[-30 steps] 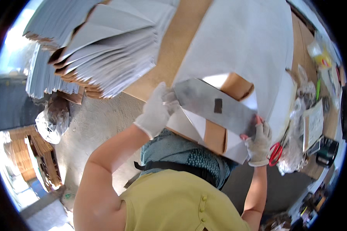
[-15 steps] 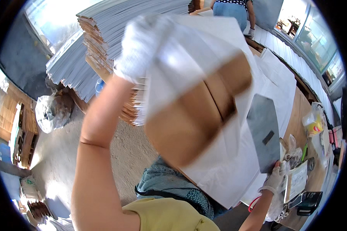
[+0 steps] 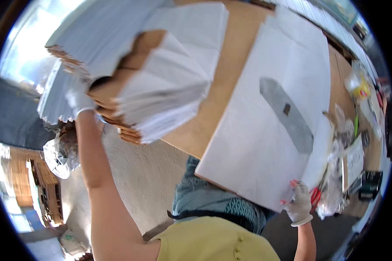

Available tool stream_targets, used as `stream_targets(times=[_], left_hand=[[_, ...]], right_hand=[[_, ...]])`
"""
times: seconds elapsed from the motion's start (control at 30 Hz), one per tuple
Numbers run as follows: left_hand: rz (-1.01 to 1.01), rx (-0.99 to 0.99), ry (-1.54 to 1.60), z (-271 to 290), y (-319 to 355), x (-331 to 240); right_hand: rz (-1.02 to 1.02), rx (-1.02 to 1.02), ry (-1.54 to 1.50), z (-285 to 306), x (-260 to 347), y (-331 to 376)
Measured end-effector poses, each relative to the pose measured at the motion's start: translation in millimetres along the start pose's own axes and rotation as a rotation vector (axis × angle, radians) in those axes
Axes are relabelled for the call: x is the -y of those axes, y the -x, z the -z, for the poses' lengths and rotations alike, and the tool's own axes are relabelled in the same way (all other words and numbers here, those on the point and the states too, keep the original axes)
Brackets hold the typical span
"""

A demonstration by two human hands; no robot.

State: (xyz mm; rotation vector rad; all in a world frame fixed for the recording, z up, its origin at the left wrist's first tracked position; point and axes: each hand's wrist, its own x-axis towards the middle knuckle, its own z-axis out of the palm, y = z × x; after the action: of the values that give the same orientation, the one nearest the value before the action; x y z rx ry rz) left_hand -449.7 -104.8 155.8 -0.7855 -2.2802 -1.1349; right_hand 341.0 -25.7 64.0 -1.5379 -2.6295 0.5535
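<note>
My left hand [image 3: 78, 93], in a white glove, is at the far left beside a pile of folded white paper bags with brown insides [image 3: 165, 93]. Motion smears its fingers. Toward the near edge of the table, my right hand [image 3: 298, 203] wears a white glove with bare fingertips. Its thumb and finger are apart at the near right corner of a stack of large white paper sheets [image 3: 235, 161]. A grey flat plate with pointed ends and a small dark patch [image 3: 294, 124] lies on these sheets, away from both hands.
Red-handled scissors [image 3: 315, 196], crumpled clear plastic [image 3: 333, 182], a green pen [image 3: 356, 125] and a black box [image 3: 370, 185] sit along the right side. Behind my left hand stands a tall paper stack [image 3: 96, 39]. A plastic bag [image 3: 61, 154] is on the floor.
My left hand has swung left and down, and the brown-lined paper it held now lies on the left pile. My right hand has let go of the grey plate and moved to the sheets' corner.
</note>
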Motion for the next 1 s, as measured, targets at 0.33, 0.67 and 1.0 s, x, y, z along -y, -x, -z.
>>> stream_targets(times=[0.33,0.67,1.0], left_hand=[[-1.153,1.102,0.367,-30.0,258.3,-193.7],[-0.271,1.115,0.288,-86.9,314.1,-196.3],[-0.525,0.852,-0.037,-124.1,337.5,-201.5]], right_hand=[[0.49,0.028,0.368,28.1,12.5,4.2],[-0.55,-0.855,-0.9,-3.6,-26.1,-61.2],[-0.499,-0.538,-0.33,-47.6,-27.7,-125.9]])
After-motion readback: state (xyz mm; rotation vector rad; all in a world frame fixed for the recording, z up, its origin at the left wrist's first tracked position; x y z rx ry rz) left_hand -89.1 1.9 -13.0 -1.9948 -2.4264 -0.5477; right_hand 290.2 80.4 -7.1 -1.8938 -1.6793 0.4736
